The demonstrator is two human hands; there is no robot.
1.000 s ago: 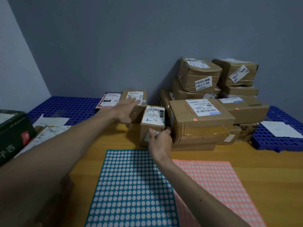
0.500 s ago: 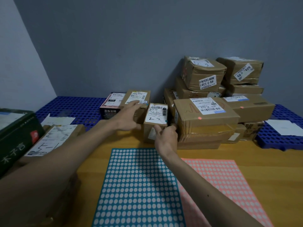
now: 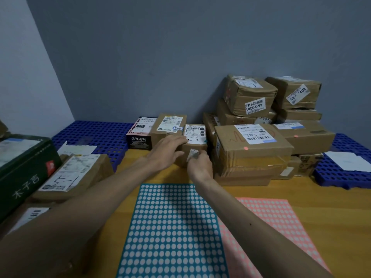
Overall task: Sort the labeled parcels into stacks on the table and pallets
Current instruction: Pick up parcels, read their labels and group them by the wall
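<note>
A small brown parcel (image 3: 195, 135) with a white label stands on the wooden table (image 3: 321, 199), between a taller brown parcel (image 3: 170, 125) and a large taped box (image 3: 251, 149). My left hand (image 3: 168, 150) lies against the small parcel's left side, fingers reaching onto its top edge. My right hand (image 3: 200, 165) holds the parcel's front lower right, fingers curled at a loose white tag. A black and white box (image 3: 139, 135) sits further left.
Several brown parcels (image 3: 251, 97) are stacked at the back right against the wall. Blue pallets (image 3: 96, 133) lie at the back left and right (image 3: 341, 177). A dark green box (image 3: 24, 167) and labelled parcels (image 3: 74, 173) sit at left. Teal (image 3: 172, 227) and pink (image 3: 277, 217) dotted sheets cover the near table.
My left hand has slid from the taller parcel's front onto the small parcel's left side. My right hand stays at the small parcel's front. The camera has shifted slightly.
</note>
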